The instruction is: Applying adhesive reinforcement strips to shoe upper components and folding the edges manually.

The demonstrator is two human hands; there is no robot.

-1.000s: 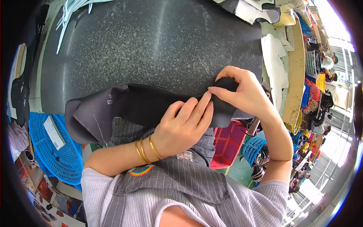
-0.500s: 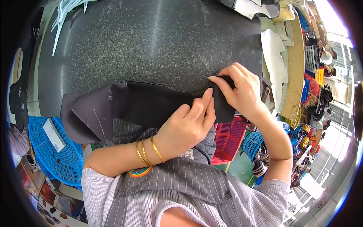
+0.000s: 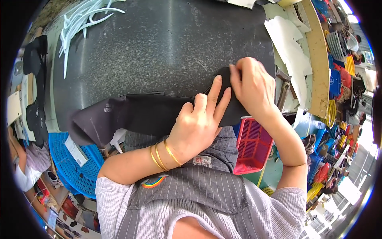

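Observation:
A long black fabric piece (image 3: 149,115) lies along the near edge of the dark worktable, its grey left end (image 3: 97,119) folded over and marked with a pale line. My left hand (image 3: 199,121) rests on its right part, fingers stretched and spread, two fingertips pressing near the curved far edge; the thumb is hidden. Close beside those fingertips, my right hand (image 3: 254,89) is closed with bent fingers, thumb and forefinger pinching the fabric's rim at its right end. Gold bangles ring my left wrist.
Pale blue strips (image 3: 85,20) lie at the far left of the speckled black table mat (image 3: 159,51). White sheet pieces (image 3: 292,55) and a hammer-like tool (image 3: 283,87) are at the right. Below stand a blue basket (image 3: 71,171) and a red basket (image 3: 254,145).
My right hand has curled its fingers further in and turned at the fabric's rim. The left fingers have spread and reach further up toward it. The whole view has shifted slightly.

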